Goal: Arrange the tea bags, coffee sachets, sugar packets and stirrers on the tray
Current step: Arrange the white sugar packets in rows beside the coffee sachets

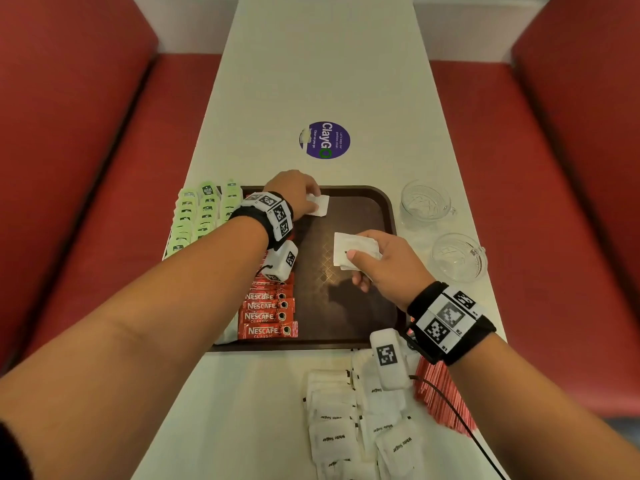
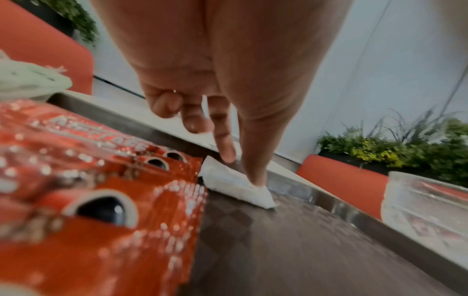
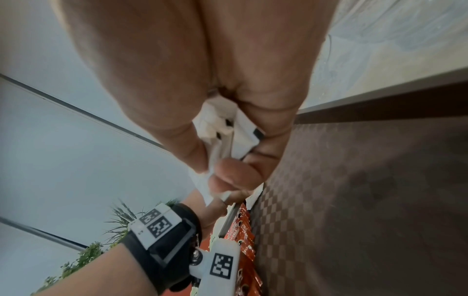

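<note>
A brown tray [image 1: 346, 306] lies on the white table. Green tea bags [image 1: 204, 213] fill its left edge, and beside them red Nescafe coffee sachets [image 1: 270, 317] run in a column. My left hand [image 1: 311, 202] is at the tray's far side, pinching one white sugar packet [image 2: 228, 180] between thumb and index finger; the packet touches the tray floor [image 2: 278, 250]. My right hand [image 1: 360, 261] hovers over the tray's middle right, gripping a small stack of sugar packets [image 1: 349, 247], seen close up in the right wrist view as folded white packets [image 3: 243, 136].
Loose white sugar packets [image 1: 346, 427] lie on the table in front of the tray, with a bundle of red stirrers [image 1: 440, 393] to their right. Two glass cups [image 1: 426, 202] [image 1: 457, 256] stand right of the tray. Red bench seats flank the table.
</note>
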